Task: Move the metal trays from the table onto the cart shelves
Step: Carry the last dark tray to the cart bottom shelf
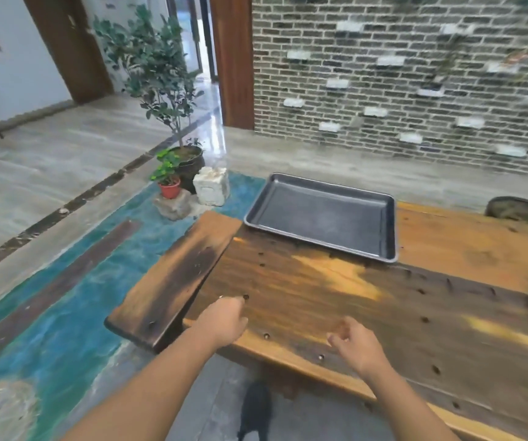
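One dark metal tray [321,214] lies flat and bare at the far left end of the wooden table [336,300]. My left hand [224,319] hovers over the table's near left corner, fingers curled loosely with nothing in them. My right hand [356,343] hangs a little to the right of it, fingers apart and bare. Both hands are well short of the tray, with a stretch of tabletop between. No cart shows in this view.
A dark wooden plank [173,278] sticks out past the table's left end. On the floor beyond stand a tall potted plant [186,160], a small red pot [169,187] and a white block [211,186]. A dark round object [522,211] sits at the table's far right.
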